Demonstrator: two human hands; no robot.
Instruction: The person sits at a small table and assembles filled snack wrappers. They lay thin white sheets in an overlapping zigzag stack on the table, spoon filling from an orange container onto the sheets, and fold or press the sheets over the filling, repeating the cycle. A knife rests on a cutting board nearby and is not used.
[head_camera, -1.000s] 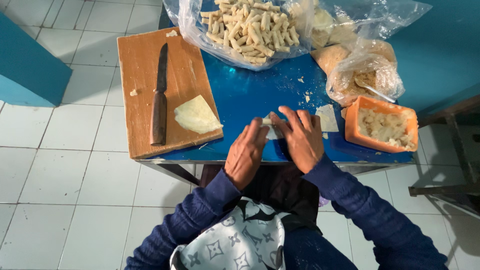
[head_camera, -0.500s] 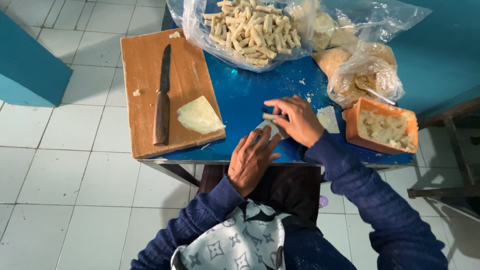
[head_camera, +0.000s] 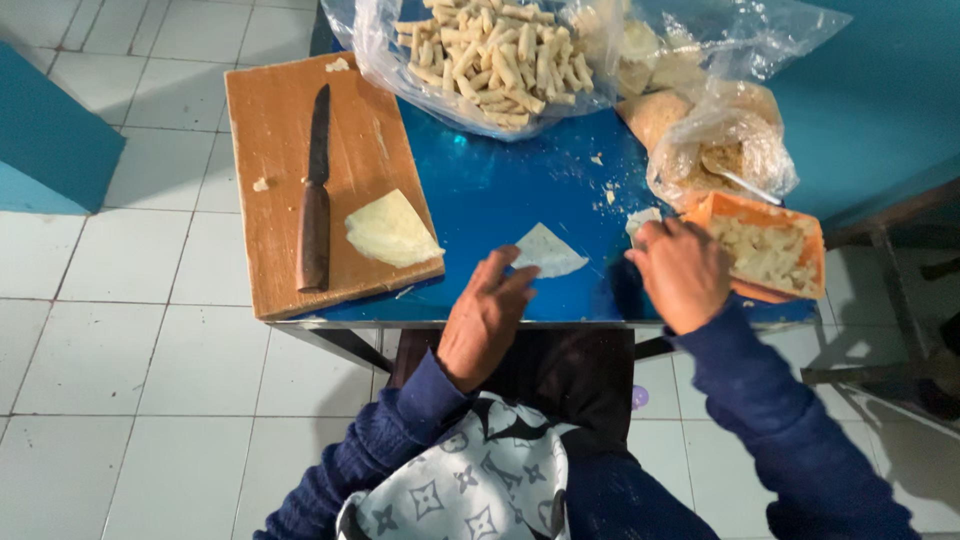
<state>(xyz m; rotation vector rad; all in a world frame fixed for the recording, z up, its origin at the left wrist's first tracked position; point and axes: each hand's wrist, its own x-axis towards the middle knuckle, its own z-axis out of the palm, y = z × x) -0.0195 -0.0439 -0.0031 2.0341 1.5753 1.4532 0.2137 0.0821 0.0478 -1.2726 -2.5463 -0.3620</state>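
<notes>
A pale triangular wrapper sheet (head_camera: 545, 250) lies flat on the blue table (head_camera: 480, 190). My left hand (head_camera: 487, 315) rests open at the table's front edge, its fingertips just left of that sheet. My right hand (head_camera: 682, 272) is at the left edge of an orange tray (head_camera: 800, 232) holding pale shredded filling; whether its fingers pinch some filling I cannot tell. A small pale piece (head_camera: 642, 217) lies just above that hand.
A wooden cutting board (head_camera: 280, 130) at the left carries a dark-handled knife (head_camera: 315, 205) and a stack of wrapper sheets (head_camera: 390, 230). A clear bag of rolled sticks (head_camera: 495, 55) sits at the back, other plastic bags (head_camera: 725, 150) at the right. White tiled floor surrounds.
Both hands were together over the folded sheet. My right hand has moved right to the orange tray, my left hand drew back, and the triangular sheet now lies uncovered.
</notes>
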